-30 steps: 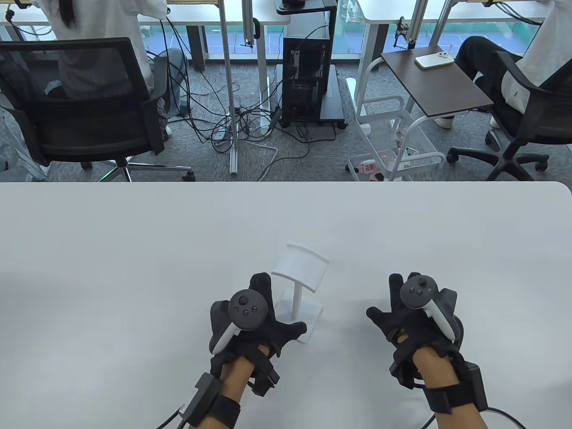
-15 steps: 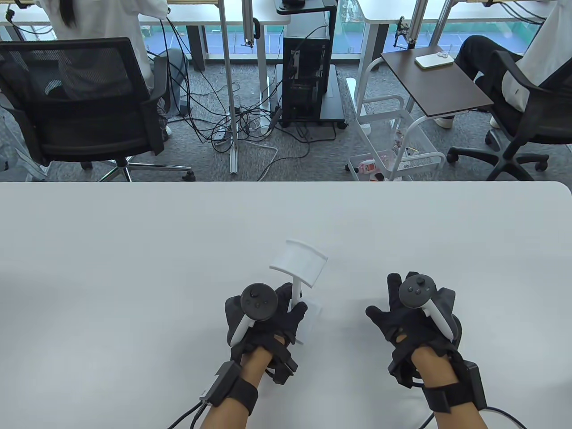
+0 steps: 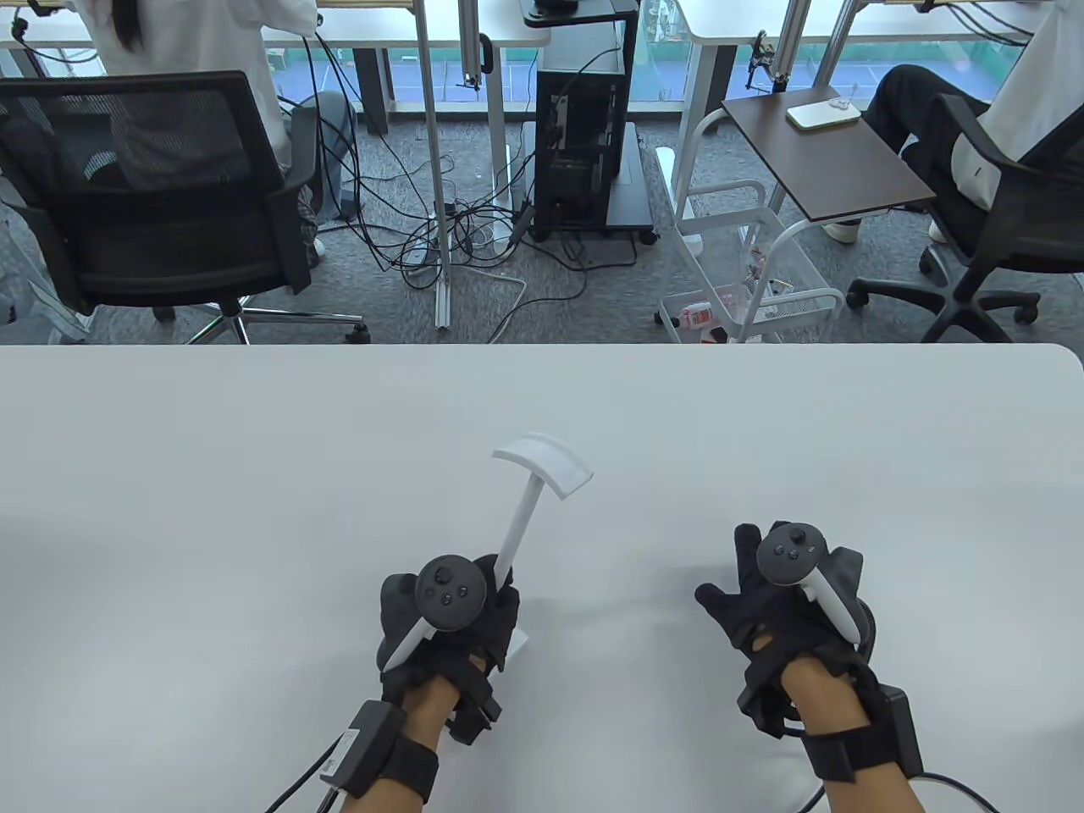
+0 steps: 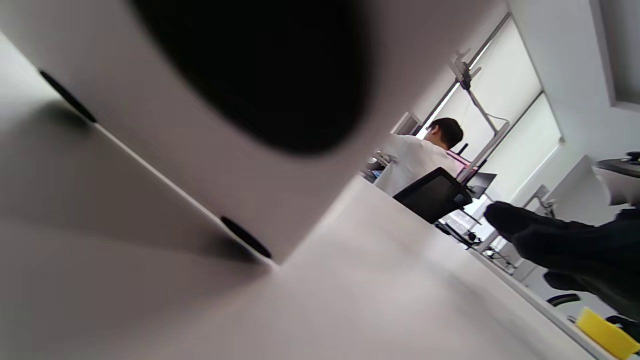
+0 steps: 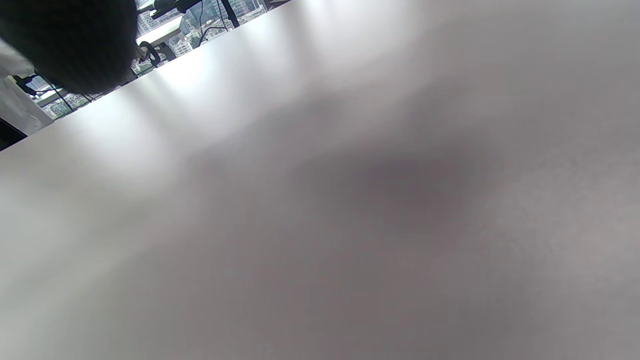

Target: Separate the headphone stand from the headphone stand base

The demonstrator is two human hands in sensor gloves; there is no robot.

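White plastic headphone stand (image 3: pixel 532 500) leans away from the person, its post rising from the left hand (image 3: pixel 453 614), whose curled fingers grip the post's lower end. The headphone stand base (image 3: pixel 517 645) peeks out beneath that hand, tipped on the table (image 3: pixel 254 474). Well right of the stand, the right hand (image 3: pixel 783 593) rests flat, fingers spread, holding nothing.

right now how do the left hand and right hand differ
The left hand grips the white headphone stand low on its post; the right hand holds nothing. Left fingers curl; right fingers spread flat on the table. Both wear black gloves with trackers.
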